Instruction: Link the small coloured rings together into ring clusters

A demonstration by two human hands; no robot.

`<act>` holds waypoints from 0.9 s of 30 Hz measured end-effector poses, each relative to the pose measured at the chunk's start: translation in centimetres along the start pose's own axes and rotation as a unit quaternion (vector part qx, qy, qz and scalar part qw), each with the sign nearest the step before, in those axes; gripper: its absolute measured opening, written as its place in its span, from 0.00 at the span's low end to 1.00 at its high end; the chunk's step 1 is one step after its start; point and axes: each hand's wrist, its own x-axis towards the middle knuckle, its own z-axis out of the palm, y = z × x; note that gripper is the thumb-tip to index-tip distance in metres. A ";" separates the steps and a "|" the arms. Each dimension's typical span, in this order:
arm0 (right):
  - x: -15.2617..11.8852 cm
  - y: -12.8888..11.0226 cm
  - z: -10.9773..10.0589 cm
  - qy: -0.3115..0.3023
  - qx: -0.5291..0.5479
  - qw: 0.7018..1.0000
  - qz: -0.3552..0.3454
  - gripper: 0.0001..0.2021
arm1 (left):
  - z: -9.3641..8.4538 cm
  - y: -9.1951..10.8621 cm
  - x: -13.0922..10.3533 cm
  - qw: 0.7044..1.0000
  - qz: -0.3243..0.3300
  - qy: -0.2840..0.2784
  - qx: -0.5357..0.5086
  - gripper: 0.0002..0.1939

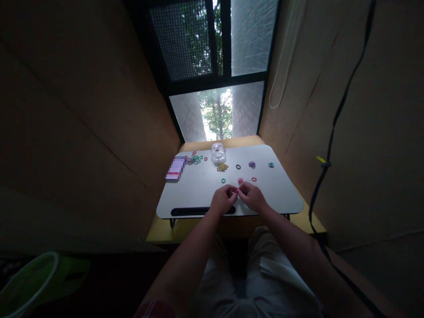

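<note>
Over the front middle of a white lap table (195, 194), my left hand (223, 198) and my right hand (251, 196) meet at the fingertips. Both pinch a small pink hair tie (237, 191), mostly hidden by the fingers. Just beyond them lie a pink bunch of hair ties (240, 181), a single red-pink tie (254, 179) and a green tie (223, 180). Farther back are a yellow pile (222, 168), a dark tie (238, 167), a purple bunch (252, 164) and a teal bunch (270, 165).
A clear plastic jar (218, 154) stands at the table's back. Mixed coloured ties (194, 159) lie at the back left, beside a blurred phone-like object (176, 169). A black slot (188, 211) runs along the front edge. A dark cord (341, 101) hangs at right; a green basket (43, 282) stands lower left.
</note>
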 end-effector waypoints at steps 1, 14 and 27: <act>0.0 0.0 0.0 0.001 0.001 1.000 -0.002 0.07 | 0.0 -0.1 0.0 1.000 -0.001 0.006 0.000 0.09; -0.1 0.1 0.0 -0.007 0.007 1.000 -0.030 0.06 | 0.2 -0.6 0.2 0.999 -0.014 0.050 -0.004 0.07; 0.0 0.5 0.1 -0.007 0.031 0.999 -0.027 0.07 | 0.4 -0.7 0.2 0.998 -0.026 0.056 -0.023 0.07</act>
